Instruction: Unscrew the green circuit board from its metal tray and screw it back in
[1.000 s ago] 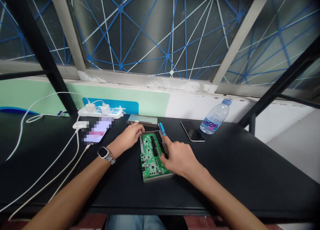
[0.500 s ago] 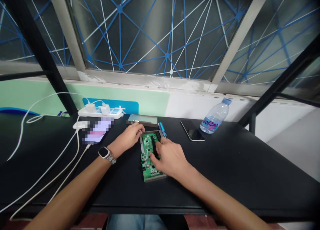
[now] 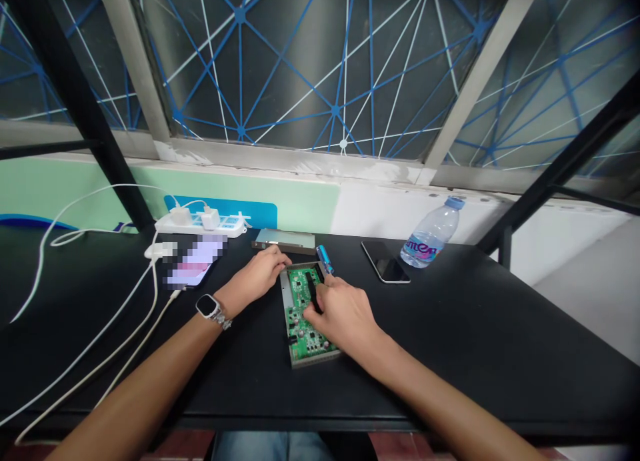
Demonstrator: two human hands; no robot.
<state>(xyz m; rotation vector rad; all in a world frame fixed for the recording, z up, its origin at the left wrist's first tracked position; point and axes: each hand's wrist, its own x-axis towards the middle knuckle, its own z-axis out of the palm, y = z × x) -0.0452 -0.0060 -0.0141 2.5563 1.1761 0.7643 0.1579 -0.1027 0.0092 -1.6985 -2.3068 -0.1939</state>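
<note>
A green circuit board (image 3: 303,327) with black connectors lies in a shallow grey metal case (image 3: 315,362) on the black table. My right hand (image 3: 345,311) is over the board's right side, its thumb and index finger closed at a long black connector; the grip itself is partly hidden. My left hand (image 3: 260,273), with a watch on its wrist, has curled fingers closed at the case's far left corner. A blue-handled screwdriver (image 3: 325,259) lies just beyond my right hand, its tip hidden.
Behind the case is a flat metal cover (image 3: 285,241). To the right are a dark phone (image 3: 386,262) and a water bottle (image 3: 431,234). At left, a lit phone (image 3: 197,264), a power strip (image 3: 227,226) and white cables (image 3: 105,347) occupy the table.
The board has shifted right relative to the case, and the case's left rim now shows along its length. My right thumb and index finger have drawn closer together. My left hand is nearly still.
</note>
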